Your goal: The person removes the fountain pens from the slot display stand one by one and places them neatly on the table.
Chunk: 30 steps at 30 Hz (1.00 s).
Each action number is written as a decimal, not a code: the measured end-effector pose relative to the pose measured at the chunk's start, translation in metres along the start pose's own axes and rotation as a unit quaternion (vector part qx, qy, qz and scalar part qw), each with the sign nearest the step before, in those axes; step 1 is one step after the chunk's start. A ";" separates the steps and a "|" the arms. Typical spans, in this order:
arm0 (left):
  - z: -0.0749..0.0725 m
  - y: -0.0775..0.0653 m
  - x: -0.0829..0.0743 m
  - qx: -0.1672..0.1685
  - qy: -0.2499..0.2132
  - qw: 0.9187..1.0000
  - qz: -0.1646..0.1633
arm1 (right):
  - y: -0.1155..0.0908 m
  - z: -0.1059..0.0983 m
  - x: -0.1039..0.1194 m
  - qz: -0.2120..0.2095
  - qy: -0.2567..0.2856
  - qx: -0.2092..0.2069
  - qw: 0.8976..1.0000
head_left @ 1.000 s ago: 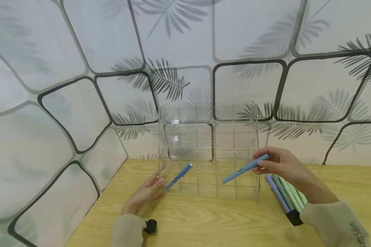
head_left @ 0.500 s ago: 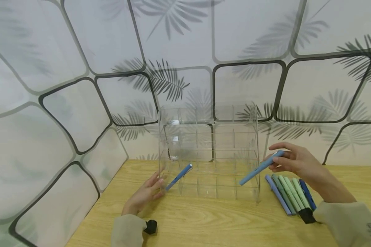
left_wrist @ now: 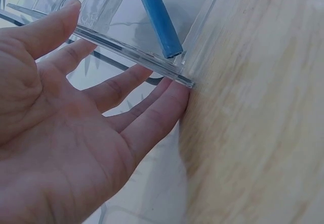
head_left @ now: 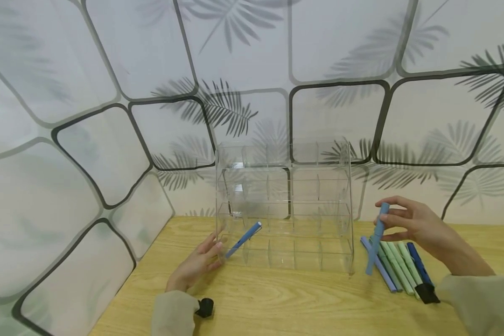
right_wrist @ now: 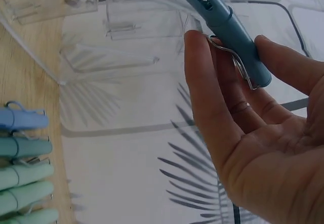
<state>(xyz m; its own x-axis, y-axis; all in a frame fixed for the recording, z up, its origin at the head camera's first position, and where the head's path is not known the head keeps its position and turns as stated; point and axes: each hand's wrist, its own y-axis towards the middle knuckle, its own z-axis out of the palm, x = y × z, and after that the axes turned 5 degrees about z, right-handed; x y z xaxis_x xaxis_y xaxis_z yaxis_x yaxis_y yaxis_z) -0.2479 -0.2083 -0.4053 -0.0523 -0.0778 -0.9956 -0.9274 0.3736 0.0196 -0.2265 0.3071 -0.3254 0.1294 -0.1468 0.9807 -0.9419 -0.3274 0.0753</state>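
Observation:
A clear acrylic rack (head_left: 281,259) with stepped rows of compartments stands on the wooden table. At its lower left side, my left hand (head_left: 198,261) touches the side panel with extended fingers; the left wrist view shows fingertips at the panel's edge. A blue pen (head_left: 244,239) leans in the front left compartment, clip end up. Right of the rack, my right hand (head_left: 420,228) pinches a capped light blue pen (head_left: 377,242) near its clip end, the other end pointing down. The right wrist view shows its wire clip and the slot in its barrel.
Below the right hand several pens lie side by side: a lilac one (head_left: 380,267), green ones (head_left: 399,266) and a dark blue one (head_left: 420,263). The patterned wall (head_left: 336,46) rises behind the table (head_left: 285,303). Black straps show at both cuffs.
My right hand has moved right, away from the rack's front, with the light blue pen, which has swung steeper. The left hand and the leaning pen have stayed put.

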 end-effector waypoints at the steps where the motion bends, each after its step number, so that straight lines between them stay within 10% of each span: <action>1: 0.000 0.000 0.000 0.000 -0.002 1.000 0.000 | -0.001 -0.001 -0.001 0.003 -0.005 -0.005 1.000; 16: 0.000 -0.001 -0.003 0.000 -0.006 1.000 0.003 | -0.005 -0.027 -0.014 0.085 -0.148 -0.067 0.983; 30: 0.000 0.002 0.000 -0.017 -0.001 1.000 -0.008 | -0.013 -0.060 -0.038 0.143 -0.166 -0.102 0.970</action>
<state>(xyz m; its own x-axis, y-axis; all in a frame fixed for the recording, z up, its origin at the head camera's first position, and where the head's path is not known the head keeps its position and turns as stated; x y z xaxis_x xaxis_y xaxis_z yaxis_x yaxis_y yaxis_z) -0.2497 -0.2077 -0.4049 -0.0362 -0.0828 -0.9959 -0.9400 0.3412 0.0058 -0.2376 0.3728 -0.3524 -0.0859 -0.5087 0.8566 -0.9914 -0.0416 -0.1241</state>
